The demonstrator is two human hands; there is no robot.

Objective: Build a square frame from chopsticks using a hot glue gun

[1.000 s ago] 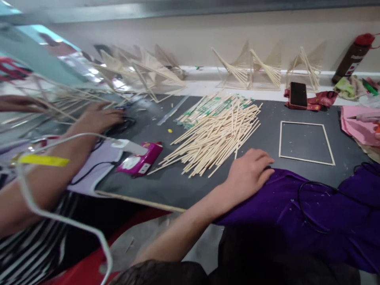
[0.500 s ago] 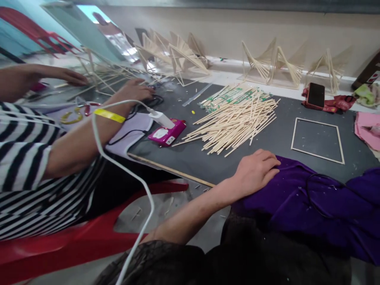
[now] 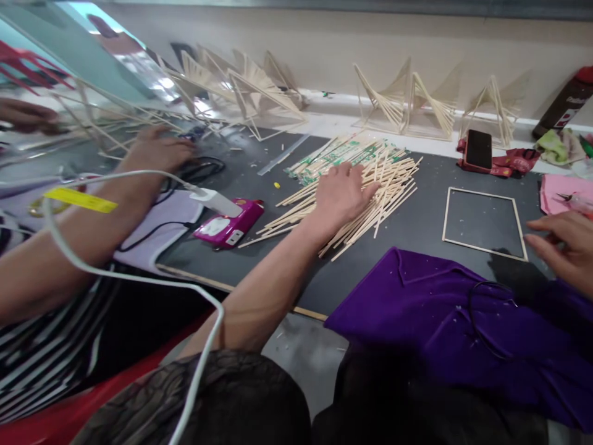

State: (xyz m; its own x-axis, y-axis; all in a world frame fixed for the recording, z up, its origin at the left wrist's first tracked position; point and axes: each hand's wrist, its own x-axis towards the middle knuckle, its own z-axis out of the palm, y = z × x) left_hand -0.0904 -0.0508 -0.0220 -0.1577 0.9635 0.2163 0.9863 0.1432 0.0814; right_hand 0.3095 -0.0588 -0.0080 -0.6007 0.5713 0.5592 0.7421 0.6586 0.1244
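My left hand (image 3: 341,190) lies palm down on a pile of thin wooden sticks (image 3: 393,185), its fingers spread and its thumb out to the right. No stick is visibly gripped in it, though the palm side is hidden. At the right edge my right hand (image 3: 567,244) hovers near a square frame of sticks (image 3: 485,193), with its fingers bent and apart and nothing seen between them. The frame lies flat on the dark tabletop (image 3: 296,278). Below it, a purple cloth (image 3: 407,309) with a thin black cord covers the table edge and my lap.
Several twisted stick structures (image 3: 428,105) stand along the wall. A magenta power adapter (image 3: 231,222) with a white plug and cable sits left of the pile. A phone (image 3: 479,148), a brown bottle (image 3: 563,102) and pink material (image 3: 556,193) are at right. A co-worker's arms (image 3: 92,216) reach in from the left.
My left hand has moved from the purple cloth up onto the stick pile. My right hand has come into view at right. The camera view has shifted slightly to the right.
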